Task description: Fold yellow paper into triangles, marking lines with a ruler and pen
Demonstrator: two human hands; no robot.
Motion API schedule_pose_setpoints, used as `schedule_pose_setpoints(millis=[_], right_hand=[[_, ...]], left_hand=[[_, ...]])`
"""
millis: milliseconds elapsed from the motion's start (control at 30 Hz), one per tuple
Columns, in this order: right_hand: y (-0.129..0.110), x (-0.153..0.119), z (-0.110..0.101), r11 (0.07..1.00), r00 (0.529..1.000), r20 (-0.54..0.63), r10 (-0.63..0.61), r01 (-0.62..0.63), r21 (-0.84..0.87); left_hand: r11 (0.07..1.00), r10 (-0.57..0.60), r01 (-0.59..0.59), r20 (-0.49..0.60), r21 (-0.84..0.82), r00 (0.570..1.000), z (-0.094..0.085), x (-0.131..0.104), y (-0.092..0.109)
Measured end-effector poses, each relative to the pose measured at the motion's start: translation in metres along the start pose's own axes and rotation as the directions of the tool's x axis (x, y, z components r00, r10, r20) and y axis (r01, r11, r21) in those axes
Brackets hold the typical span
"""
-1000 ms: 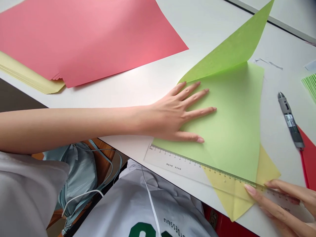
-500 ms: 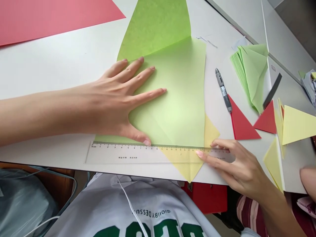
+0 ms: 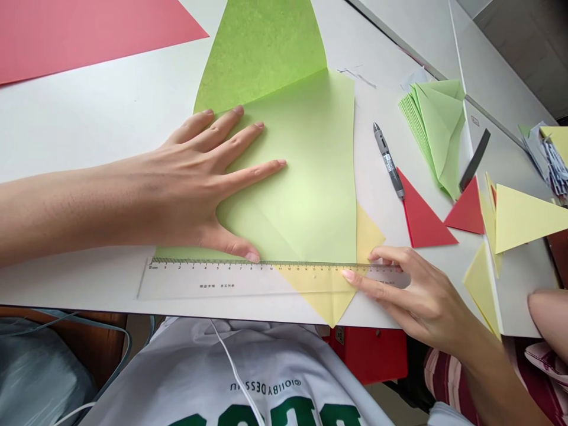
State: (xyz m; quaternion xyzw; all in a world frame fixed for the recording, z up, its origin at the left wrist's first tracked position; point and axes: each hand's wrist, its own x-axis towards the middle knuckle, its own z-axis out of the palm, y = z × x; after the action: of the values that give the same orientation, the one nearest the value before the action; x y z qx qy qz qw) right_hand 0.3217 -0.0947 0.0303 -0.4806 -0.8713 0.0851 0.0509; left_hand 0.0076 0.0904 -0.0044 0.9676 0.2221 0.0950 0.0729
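A light green sheet (image 3: 310, 177) lies on the white table, its darker green upper part (image 3: 266, 53) folded or curving away at the top. My left hand (image 3: 213, 171) rests flat on the sheet with fingers spread, the thumb tip at the ruler's upper edge. A clear ruler (image 3: 186, 284) lies along the sheet's lower edge, its zero near the lower left corner. My right hand (image 3: 412, 290) grips the ruler's right end between thumb and fingers. Beneath the sheet and ruler, a yellow paper (image 3: 328, 296) sticks out, one corner pointing at the table's front edge.
A grey pen (image 3: 389, 160) lies right of the sheet, beside red triangles (image 3: 423, 216). Folded green papers (image 3: 437, 130), a dark strip (image 3: 474, 160) and yellow pieces (image 3: 523, 219) lie farther right. Red paper (image 3: 89, 35) is at upper left. Another person's arm (image 3: 548, 310) shows at right.
The whole view has shifted, so the things on the table appear slightly farther left. Both hands, the ruler and the green sheet keep the same positions relative to each other.
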Motion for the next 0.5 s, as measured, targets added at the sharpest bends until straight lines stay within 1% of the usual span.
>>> schedule_pose_setpoints(millis=[233,400,500], right_hand=[[0.0007,0.0005,-0.0023,0.999,0.998,0.052,0.019,-0.020,0.033],[-0.0007,0.0041,-0.0042,0.994,0.996,0.067,0.052,-0.058,0.088],[-0.0006,0.0059,-0.0042,0.993,0.996,0.072,0.058,-0.066,0.102]], left_hand=[[0.996,0.020,-0.022,-0.022,-0.081,1.000,0.0006,-0.0008,-0.0014],[1.000,-0.002,0.002,-0.011,-0.027,1.000,0.0003,-0.0010,-0.0011],[1.000,-0.014,0.014,-0.011,-0.023,1.000,0.0004,-0.0005,-0.0003]])
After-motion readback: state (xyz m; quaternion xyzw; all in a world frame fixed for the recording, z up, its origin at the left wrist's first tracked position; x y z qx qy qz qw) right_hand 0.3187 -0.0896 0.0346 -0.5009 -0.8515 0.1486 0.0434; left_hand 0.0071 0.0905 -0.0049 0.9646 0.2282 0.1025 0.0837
